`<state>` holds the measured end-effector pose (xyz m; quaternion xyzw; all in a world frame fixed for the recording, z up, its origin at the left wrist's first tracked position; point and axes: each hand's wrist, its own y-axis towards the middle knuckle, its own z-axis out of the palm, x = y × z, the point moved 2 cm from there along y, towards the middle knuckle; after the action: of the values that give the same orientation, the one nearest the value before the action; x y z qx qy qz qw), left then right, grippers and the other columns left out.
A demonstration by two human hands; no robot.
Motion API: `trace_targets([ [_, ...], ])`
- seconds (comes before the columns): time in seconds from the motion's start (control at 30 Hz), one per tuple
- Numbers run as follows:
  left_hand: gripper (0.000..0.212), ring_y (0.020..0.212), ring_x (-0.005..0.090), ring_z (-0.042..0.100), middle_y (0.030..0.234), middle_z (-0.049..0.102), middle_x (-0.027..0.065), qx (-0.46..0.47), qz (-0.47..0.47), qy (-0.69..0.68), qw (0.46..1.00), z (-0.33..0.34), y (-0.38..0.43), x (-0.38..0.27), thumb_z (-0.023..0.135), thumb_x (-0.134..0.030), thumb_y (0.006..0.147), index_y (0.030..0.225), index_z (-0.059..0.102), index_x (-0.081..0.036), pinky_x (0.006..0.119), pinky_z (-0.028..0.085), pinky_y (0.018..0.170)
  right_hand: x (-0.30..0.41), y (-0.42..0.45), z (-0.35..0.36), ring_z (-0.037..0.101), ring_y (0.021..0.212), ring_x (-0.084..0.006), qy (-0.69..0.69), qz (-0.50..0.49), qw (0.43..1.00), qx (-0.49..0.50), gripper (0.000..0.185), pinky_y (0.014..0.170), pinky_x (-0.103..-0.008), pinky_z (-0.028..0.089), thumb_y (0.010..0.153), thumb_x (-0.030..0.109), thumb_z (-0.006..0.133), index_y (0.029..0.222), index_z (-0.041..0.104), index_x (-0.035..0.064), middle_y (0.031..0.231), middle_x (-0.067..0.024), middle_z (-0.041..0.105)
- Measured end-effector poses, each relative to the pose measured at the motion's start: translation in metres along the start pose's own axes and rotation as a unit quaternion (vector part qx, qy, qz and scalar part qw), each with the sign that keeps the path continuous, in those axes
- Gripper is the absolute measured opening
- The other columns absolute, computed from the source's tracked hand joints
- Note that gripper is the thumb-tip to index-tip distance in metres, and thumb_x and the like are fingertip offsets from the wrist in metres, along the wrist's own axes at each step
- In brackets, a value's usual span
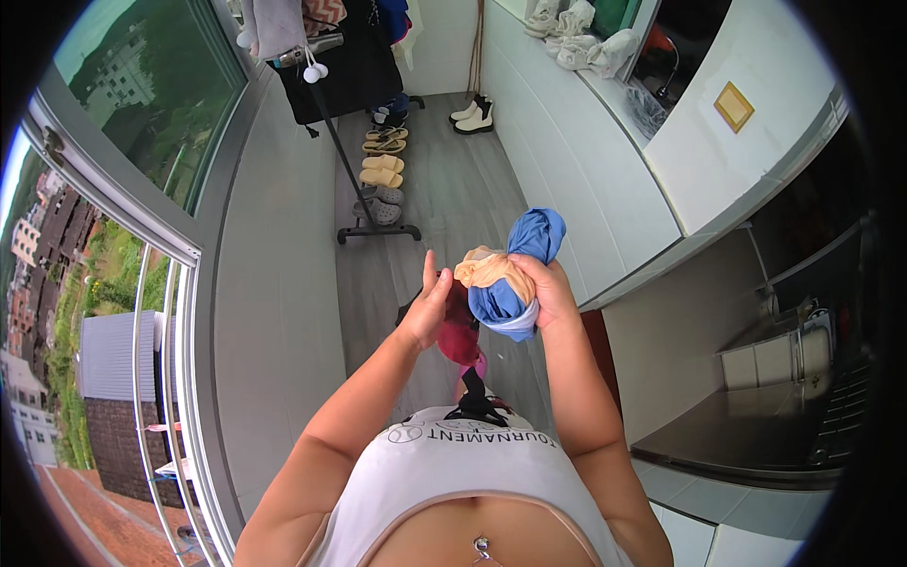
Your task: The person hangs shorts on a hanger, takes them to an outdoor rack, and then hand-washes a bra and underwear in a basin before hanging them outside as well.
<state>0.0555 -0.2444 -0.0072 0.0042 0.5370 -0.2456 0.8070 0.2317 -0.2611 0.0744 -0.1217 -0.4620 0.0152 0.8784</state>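
Observation:
My right hand [551, 292] grips a twisted bundle of blue cloth [537, 235] and peach cloth [496, 273], its thumb pressed on the peach part. A pale strip edges the bundle's lower end. To its left is my left hand [427, 305], with one finger pointing up and the thumb close to the peach cloth. Dark red cloth [459, 334] hangs just beside the left palm. Whether the hidden fingers of that hand hold it, I cannot tell. Both hands are raised in front of my body, above the grey floor [460, 191].
Ahead stands a black clothes rack [347, 163] with hanging garments; clogs [379, 205] and slippers [382, 170] line its base. Boots [473, 115] stand by the right wall, below white shoes [581, 39] on a ledge. A railed window [170, 298] is on the left, a dark counter [751, 432] on the right.

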Motion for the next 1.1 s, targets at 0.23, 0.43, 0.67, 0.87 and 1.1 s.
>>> trace_targets([
  [0.23, 0.076, 0.122, 0.0255, 0.041, 0.130, 0.046, 0.0079, 0.111, -0.066, -0.261, 0.957, 0.043, 0.132, -0.064, 0.065, -0.055, 0.074, 0.130, 0.039, -0.011, 0.042, 0.029, 0.104, 0.038, 0.130, 0.058, 0.057, 0.098, -0.0303, -0.720, -0.225, 0.650, 0.096, 0.050, 0.076, -0.0383, 0.051, 0.073, 0.015, 0.062, 0.116, 0.044, -0.0030, 0.111, -0.0159, 0.050],
  [0.43, 0.054, 0.097, 0.0267, 0.058, 0.108, 0.058, 0.0120, 0.105, 0.016, -0.330, 0.938, 0.015, 0.254, -0.118, 0.063, -0.035, 0.076, 0.119, 0.048, -0.006, 0.040, 0.048, 0.086, 0.111, 0.228, 0.042, 0.049, 0.113, -0.0320, -0.571, -0.265, 0.691, 0.355, 0.062, 0.095, -0.0387, 0.040, 0.076, 0.032, 0.068, 0.119, 0.048, -0.0066, 0.126, -0.0225, 0.046],
  [0.67, 0.075, 0.095, 0.0303, 0.056, 0.111, 0.052, 0.0168, 0.269, 0.095, -0.238, 0.928, -0.012, 0.411, -0.185, 0.070, -0.028, 0.064, 0.127, 0.036, -0.005, 0.044, 0.049, 0.081, 0.128, 0.445, -0.068, 0.062, 0.090, -0.0195, -0.274, 0.241, 0.915, 0.172, 0.043, 0.088, -0.0363, 0.042, 0.087, 0.045, 0.053, 0.093, 0.065, 0.0041, 0.092, -0.0088, 0.066],
  [0.87, 0.083, 0.100, 0.0275, 0.055, 0.112, 0.051, 0.0166, 0.218, 0.045, -0.150, 0.963, -0.012, 0.518, -0.233, 0.075, -0.025, 0.058, 0.128, 0.035, -0.005, 0.039, 0.051, 0.080, 0.147, 0.551, -0.038, 0.059, 0.097, -0.0212, 0.182, 0.065, 0.980, 0.047, 0.032, 0.089, -0.0401, 0.045, 0.085, 0.023, 0.059, 0.111, 0.052, 0.0048, 0.111, -0.0091, 0.059],
  [1.1, 0.076, 0.093, 0.0270, 0.058, 0.112, 0.052, 0.0160, 0.174, 0.054, -0.180, 0.967, -0.042, 0.603, -0.266, 0.072, -0.025, 0.063, 0.127, 0.036, -0.006, 0.037, 0.053, 0.076, 0.179, 0.684, -0.030, 0.061, 0.093, -0.0241, 0.082, 0.066, 0.994, -0.020, 0.021, 0.080, -0.0408, 0.051, 0.082, 0.003, 0.059, 0.102, 0.052, 0.0032, 0.102, -0.0116, 0.060],
])
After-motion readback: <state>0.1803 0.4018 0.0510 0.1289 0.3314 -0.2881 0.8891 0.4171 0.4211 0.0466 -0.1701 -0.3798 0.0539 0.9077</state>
